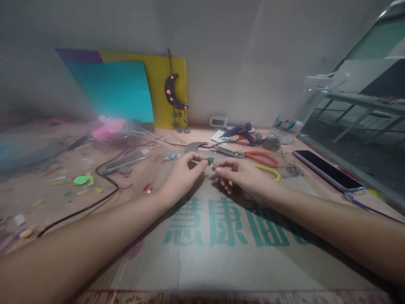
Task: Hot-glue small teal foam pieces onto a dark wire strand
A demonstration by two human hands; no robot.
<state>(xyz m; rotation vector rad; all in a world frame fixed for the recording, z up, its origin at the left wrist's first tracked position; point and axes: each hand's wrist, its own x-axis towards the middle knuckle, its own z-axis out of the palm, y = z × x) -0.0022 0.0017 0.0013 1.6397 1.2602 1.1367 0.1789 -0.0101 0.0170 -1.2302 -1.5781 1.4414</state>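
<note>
My left hand (190, 169) pinches a small teal-and-grey piece (210, 160) between thumb and fingertips. Close beside it, my right hand (236, 172) is closed in a pinch, with what looks like a thin strand at its fingertips. Both hands are over a cardboard sheet (202, 266) printed with green characters. Just behind them lie a grey crescent shape (193, 146) and scissors (262, 158) with orange handles. A yellow-handled tool (270, 171) is partly hidden by my right hand. Small teal pieces (170, 157) rest left of my left hand.
A dark moon ornament (171, 93) hangs against yellow card (161, 67) at the back. A blue glue gun (238, 131), a clear plastic jug (284, 131) and a phone (327, 169) stand or lie rightward. A black cable (109, 181) crosses scattered scraps on the left.
</note>
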